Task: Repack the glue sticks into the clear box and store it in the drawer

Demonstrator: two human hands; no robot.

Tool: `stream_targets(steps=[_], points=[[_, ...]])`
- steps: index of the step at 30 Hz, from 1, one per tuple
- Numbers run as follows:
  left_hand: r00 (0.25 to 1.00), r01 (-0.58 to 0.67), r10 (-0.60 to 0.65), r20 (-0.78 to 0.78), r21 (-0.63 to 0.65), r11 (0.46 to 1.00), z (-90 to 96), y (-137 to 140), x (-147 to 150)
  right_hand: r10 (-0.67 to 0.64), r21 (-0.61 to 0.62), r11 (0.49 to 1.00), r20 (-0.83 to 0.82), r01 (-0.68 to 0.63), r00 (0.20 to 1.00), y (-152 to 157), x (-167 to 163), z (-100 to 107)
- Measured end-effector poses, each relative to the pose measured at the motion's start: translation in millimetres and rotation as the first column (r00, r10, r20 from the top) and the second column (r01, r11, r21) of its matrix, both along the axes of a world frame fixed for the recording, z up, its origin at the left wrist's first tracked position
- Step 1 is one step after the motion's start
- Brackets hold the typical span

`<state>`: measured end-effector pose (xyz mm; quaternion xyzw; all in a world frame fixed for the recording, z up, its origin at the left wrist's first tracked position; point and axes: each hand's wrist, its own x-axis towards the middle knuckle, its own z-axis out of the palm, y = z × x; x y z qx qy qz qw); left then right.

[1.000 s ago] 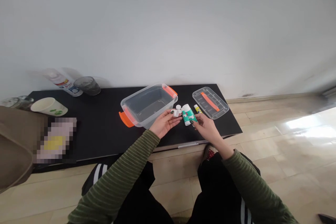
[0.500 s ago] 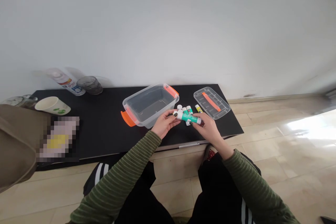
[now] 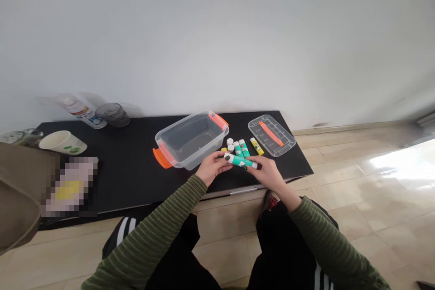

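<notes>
A green-and-white glue stick (image 3: pixel 239 161) lies level between both hands, close to the table's front edge. My left hand (image 3: pixel 211 168) pinches its white left end. The fingers of my right hand (image 3: pixel 269 173) are closed round its right end. Just behind are more green glue sticks (image 3: pixel 241 148), lying side by side, and white round caps or ends (image 3: pixel 230 145). A yellow glue stick (image 3: pixel 257 146) rests to their right, and something yellow (image 3: pixel 224 149) peeks out by my left fingers. An open clear plastic box (image 3: pixel 190 138) with orange latches stands left of the glue sticks.
The clear lid (image 3: pixel 287 142) with its orange handle lies on the black table (image 3: pixel 132 176) at right. Leftward stand a paper cup (image 3: pixel 63 142), a dark glass (image 3: pixel 113 115) and a spray can (image 3: pixel 81 111). A brown cap-like shape and a blurred-out patch fill the left edge.
The held glue stick is slightly lower and nearer me, showing more of the sticks behind it. The whole view has shifted a little. Both hands keep their hold.
</notes>
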<state>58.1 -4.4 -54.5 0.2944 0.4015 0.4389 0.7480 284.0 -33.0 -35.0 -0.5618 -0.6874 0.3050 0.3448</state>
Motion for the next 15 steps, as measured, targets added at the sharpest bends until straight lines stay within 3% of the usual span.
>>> stream_targets(steps=[3,6,8,11,13,15], points=[[0.999,0.035,-0.036,-0.035,-0.032,0.999,-5.7,-5,1,0.072,-0.209,0.975,-0.020,-0.075,0.997,-3,3,-3],[0.994,0.083,-0.084,-0.074,-0.018,0.996,-9.9,-10,6,0.179,-0.382,0.905,-0.050,-0.185,0.983,-3,5,-7],[0.989,0.109,-0.108,-0.102,0.011,0.994,-12.5,-10,12,0.244,-0.402,0.889,0.011,-0.220,0.970,-3,3,-9],[0.976,0.122,-0.107,-0.189,0.068,0.990,-16.1,-3,20,0.277,-0.363,0.909,0.160,-0.205,0.947,1,0,-9],[0.943,0.103,-0.056,-0.329,0.128,0.986,-17.3,7,22,0.230,-0.333,0.932,0.237,-0.144,0.944,6,1,-6],[0.848,0.096,0.036,-0.529,0.220,0.971,-16.8,18,19,0.134,-0.301,0.953,0.328,-0.032,0.935,13,5,-3]])
